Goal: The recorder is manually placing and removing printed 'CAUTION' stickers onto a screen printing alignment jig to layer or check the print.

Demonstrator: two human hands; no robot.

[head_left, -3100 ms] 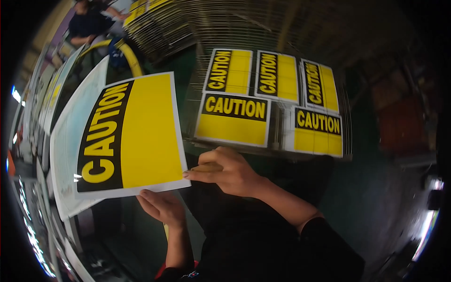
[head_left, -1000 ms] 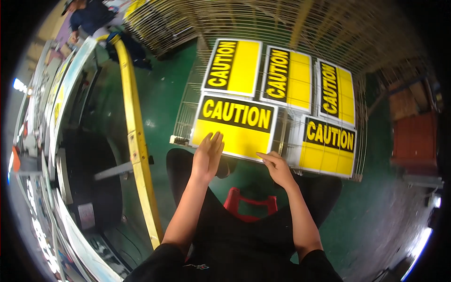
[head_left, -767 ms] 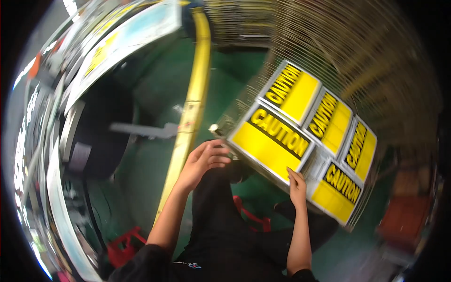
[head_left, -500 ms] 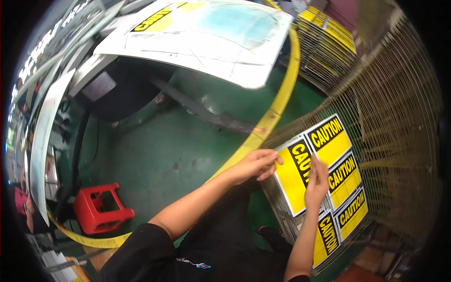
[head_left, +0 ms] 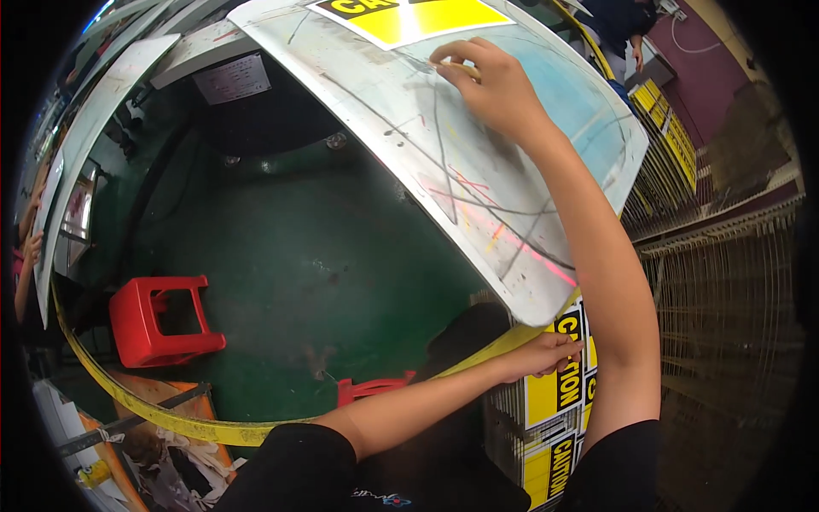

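Note:
My right hand (head_left: pixel 495 85) hovers over or rests on the scuffed white tabletop (head_left: pixel 392 136), just in front of a yellow-and-black sign sheet (head_left: pixel 426 21) lying there. Its thumb and fingers are pinched together around something small and tan that I cannot make out. Lower down, my left hand (head_left: pixel 544 356) is at a stack of yellow-and-black signs (head_left: pixel 542 401) beside the table's near corner. The fingers of that hand are curled closed over the top sign; whether they grip anything is hidden. My right forearm covers part of the stack.
A curved yellow rail (head_left: pixel 230 433) runs below the table. On the green floor stands a red stool (head_left: pixel 162 320), with another red piece (head_left: pixel 375 388) nearer me. Wire racks (head_left: pixel 717 290) fill the right side, with more signs (head_left: pixel 665 128) behind. Another person's hand (head_left: pixel 636 58) shows at the back.
My right hand has gone from the racked signs up over the tabletop. The left has come rightward to the sign stack. The view has shifted, bringing the table closer.

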